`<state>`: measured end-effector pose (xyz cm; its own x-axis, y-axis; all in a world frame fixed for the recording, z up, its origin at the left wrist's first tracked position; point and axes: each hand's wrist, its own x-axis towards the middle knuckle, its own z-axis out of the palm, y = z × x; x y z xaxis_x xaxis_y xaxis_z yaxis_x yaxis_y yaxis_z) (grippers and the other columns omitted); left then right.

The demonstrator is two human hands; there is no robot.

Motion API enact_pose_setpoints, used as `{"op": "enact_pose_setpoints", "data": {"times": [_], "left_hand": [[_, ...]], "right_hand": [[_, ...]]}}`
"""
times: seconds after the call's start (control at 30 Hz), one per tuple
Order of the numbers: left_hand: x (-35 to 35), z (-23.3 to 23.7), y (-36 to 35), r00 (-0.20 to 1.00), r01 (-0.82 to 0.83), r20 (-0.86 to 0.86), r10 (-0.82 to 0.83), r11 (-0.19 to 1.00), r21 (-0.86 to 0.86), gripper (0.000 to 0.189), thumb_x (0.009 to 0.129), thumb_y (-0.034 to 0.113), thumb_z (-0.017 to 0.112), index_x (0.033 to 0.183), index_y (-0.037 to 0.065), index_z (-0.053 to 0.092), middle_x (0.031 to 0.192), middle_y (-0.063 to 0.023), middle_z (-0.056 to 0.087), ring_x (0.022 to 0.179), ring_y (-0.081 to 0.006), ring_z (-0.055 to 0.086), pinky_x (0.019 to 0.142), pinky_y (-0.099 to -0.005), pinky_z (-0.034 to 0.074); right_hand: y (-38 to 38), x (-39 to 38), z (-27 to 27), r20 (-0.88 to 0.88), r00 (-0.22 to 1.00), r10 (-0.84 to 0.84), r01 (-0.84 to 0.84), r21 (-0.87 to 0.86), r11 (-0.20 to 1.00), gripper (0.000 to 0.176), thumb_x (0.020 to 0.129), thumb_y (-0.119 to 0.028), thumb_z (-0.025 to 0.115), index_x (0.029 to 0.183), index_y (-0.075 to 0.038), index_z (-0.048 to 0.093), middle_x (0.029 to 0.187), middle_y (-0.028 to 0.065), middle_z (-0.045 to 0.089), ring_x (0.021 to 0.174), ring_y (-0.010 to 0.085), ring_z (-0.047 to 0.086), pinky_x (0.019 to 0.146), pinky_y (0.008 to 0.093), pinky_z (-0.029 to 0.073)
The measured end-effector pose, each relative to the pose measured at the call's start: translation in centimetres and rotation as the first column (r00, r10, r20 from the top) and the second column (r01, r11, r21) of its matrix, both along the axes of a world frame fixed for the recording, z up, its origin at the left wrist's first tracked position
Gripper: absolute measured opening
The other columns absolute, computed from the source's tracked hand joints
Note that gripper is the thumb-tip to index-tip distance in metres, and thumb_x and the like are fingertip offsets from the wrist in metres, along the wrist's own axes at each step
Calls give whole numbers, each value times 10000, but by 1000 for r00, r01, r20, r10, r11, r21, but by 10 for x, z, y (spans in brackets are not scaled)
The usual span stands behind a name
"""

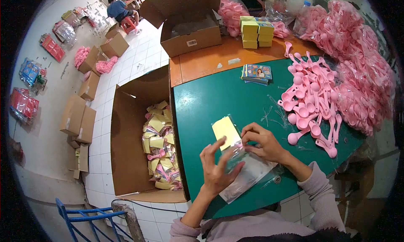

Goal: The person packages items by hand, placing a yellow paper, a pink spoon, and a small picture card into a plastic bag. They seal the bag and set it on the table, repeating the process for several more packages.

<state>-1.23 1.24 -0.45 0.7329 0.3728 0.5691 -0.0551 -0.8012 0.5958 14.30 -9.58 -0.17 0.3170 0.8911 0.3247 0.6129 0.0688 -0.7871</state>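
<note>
My left hand (216,168) and my right hand (263,143) both pinch a clear plastic bag (233,151) on the green table mat (210,99). A yellow packet (226,131) sits inside that bag, at its far end. Under my hands lies a stack of empty clear bags (248,176). A heap of loose pink plastic spoons (311,101) lies to the right of my right hand.
An open carton (126,128) on the floor at the left holds several packed bags of yellow packets and pink spoons. On the table's far side are a stack of cards (256,73), yellow boxes (256,31), an open cardboard box (189,25) and bagged pink spoons (362,61). A person (120,10) sits far back.
</note>
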Motion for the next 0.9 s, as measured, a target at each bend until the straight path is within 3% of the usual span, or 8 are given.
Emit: {"op": "enact_pose_setpoints", "data": {"times": [0.03,0.13,0.17,0.27,0.43,0.5,0.7,0.9], "left_hand": [[0,5,0,1000,-25,-16,23,992,-124,475,597,194,768,1022,118,570,1197,-162,417,1120,-321,398,892,-396,372],[-4,-5,15,979,-38,-204,12,992,-120,627,585,254,781,1117,96,489,1203,-176,406,1135,-339,382,900,-417,370],[-5,-4,16,965,-18,-262,-14,993,-119,461,622,203,756,1006,61,546,1190,-173,414,1100,-323,420,861,-411,408],[-4,-13,18,975,-8,-218,-37,979,-201,257,688,147,699,901,62,583,1161,-145,426,1016,-276,480,749,-358,457],[-3,-11,11,957,-149,-291,13,881,-450,122,720,62,656,804,18,579,1080,-123,473,905,-194,537,653,-286,495],[-3,-12,12,958,-179,-287,24,830,-528,121,728,64,652,810,20,575,1039,-112,497,874,-161,543,617,-267,496],[0,-17,19,918,-235,-395,-17,779,-581,143,757,73,639,824,2,534,868,-69,533,777,-101,546,597,-213,493],[5,-23,16,973,-209,-225,54,624,-753,184,796,79,603,898,27,460,810,-42,540,729,-77,532,529,-194,464]], "right_hand": [[-1,3,0,2,1000,-2,2,-1,1000,169,663,-16,667,798,-35,567,923,71,491,809,161,544,700,271,467],[-4,8,-1,-101,995,-4,3,-3,1000,160,700,-74,658,817,-32,558,919,84,483,827,205,531,725,303,449],[-4,8,0,-144,989,21,-24,-20,1000,147,714,-90,653,812,-32,561,921,81,483,829,190,529,713,290,451],[-4,7,-2,-279,959,43,-65,-72,995,135,743,-127,641,812,-37,568,934,76,477,827,156,527,690,263,452],[-4,10,-15,-460,887,-47,-58,-213,975,83,791,-60,595,825,-9,540,947,52,482,825,87,533,687,227,478],[2,6,-14,-586,802,-116,-86,-306,948,82,818,-72,570,835,-6,524,831,50,564,737,89,566,640,217,480],[9,-3,-17,-613,757,-225,53,-286,957,159,806,-130,587,837,5,508,696,75,620,578,107,598,495,231,470],[12,-8,-8,-546,792,-275,118,-305,945,167,804,-97,570,915,-23,470,660,69,613,534,120,602,466,245,471]]}}
